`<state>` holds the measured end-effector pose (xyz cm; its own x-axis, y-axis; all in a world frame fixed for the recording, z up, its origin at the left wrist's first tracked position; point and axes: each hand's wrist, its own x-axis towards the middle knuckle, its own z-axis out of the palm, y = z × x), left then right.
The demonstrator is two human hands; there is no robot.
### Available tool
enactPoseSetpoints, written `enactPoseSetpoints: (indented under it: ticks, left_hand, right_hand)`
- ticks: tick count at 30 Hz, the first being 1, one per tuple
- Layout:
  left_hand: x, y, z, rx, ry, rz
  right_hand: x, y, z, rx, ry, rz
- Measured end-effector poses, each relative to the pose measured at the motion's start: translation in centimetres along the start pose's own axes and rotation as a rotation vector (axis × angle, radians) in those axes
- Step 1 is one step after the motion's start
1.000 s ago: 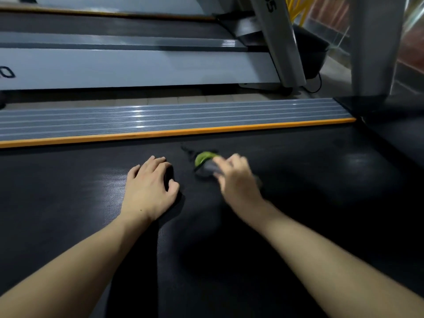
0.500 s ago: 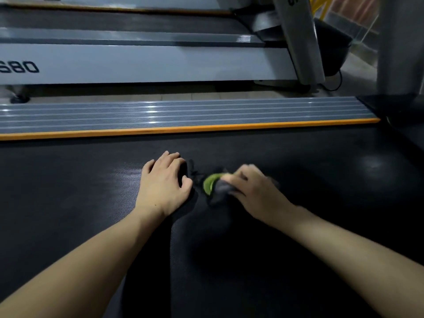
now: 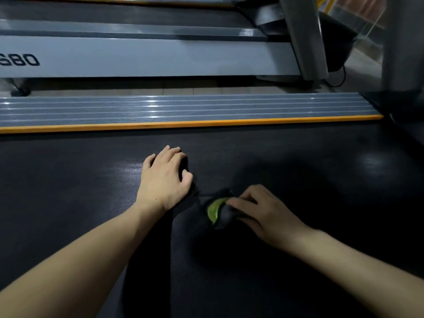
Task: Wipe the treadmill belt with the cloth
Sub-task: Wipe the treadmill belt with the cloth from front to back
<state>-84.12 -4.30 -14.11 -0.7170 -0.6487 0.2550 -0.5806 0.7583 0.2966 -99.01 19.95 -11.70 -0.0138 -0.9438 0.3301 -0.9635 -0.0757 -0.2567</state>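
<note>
The black textured treadmill belt (image 3: 68,203) fills the lower part of the head view. My left hand (image 3: 164,177) rests palm down on the belt, fingers fairly straight and pointing away from me. Just right of it and nearer to me, my right hand (image 3: 263,211) grips a bunched dark grey cloth with a green patch (image 3: 218,211) and presses it onto the belt. Part of the cloth is hidden under my right fingers.
A ribbed grey side rail (image 3: 183,109) with an orange strip (image 3: 183,123) runs along the belt's far edge. Beyond a strip of floor stands a second treadmill (image 3: 137,56). Grey uprights (image 3: 302,37) rise at the right.
My right hand has dragged the cloth across the belt towards me and slightly right. My left hand has stayed planted on the belt. The camera has shifted a little.
</note>
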Motion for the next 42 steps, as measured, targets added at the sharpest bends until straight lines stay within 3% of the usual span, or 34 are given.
enactPoseSetpoints:
  ticks: [3, 7, 11, 14, 17, 20, 24, 30, 33, 35, 38, 42]
  left_hand:
    - [0.1, 0.0, 0.0, -0.001, 0.003, 0.002]
    - [0.2, 0.0, 0.0, -0.007, 0.012, 0.013]
    - [-0.2, 0.1, -0.5, -0.010, 0.042, 0.025]
    - [-0.8, 0.4, -1.3, 0.033, 0.033, 0.056]
    - [-1.9, 0.8, -2.3, 0.054, -0.032, 0.067]
    - [-4.4, 2.3, -2.8, 0.050, -0.051, 0.072]
    - [-8.3, 4.7, -2.5, 0.026, -0.036, 0.045]
    - [-10.1, 6.0, -2.2, 0.023, -0.027, -0.032]
    - [-10.1, 6.6, -1.8, 0.003, 0.012, -0.079]
    - [-10.5, 6.7, -1.4, 0.014, 0.036, -0.083]
    - [-10.5, 6.8, -1.2, 0.018, 0.034, -0.047]
    - [-10.2, 7.1, -1.5, -0.006, 0.004, -0.004]
  right_hand:
    - [6.4, 4.0, 1.3, -0.104, 0.068, 0.034]
    - [12.9, 7.1, 2.3, -0.090, 0.137, 0.376]
    - [6.0, 2.1, 1.3, -0.059, 0.156, 0.233]
    - [-2.5, -2.0, -0.4, 0.081, 0.050, 0.074]
    - [-3.1, -0.5, -0.9, 0.041, 0.014, -0.022]
    - [2.8, 4.4, 0.0, -0.128, 0.100, 0.073]
    - [7.1, 6.6, -0.1, -0.169, 0.148, 0.396]
    - [-5.6, -1.6, -1.7, 0.007, 0.048, 0.137]
    - [-6.1, -0.5, -1.8, -0.036, 0.044, 0.031]
    - [-2.1, 2.7, -1.1, -0.165, 0.110, 0.079]
    - [3.5, 8.7, -1.4, -0.228, 0.201, 0.349]
    - [2.0, 6.7, -1.4, -0.203, 0.198, 0.404]
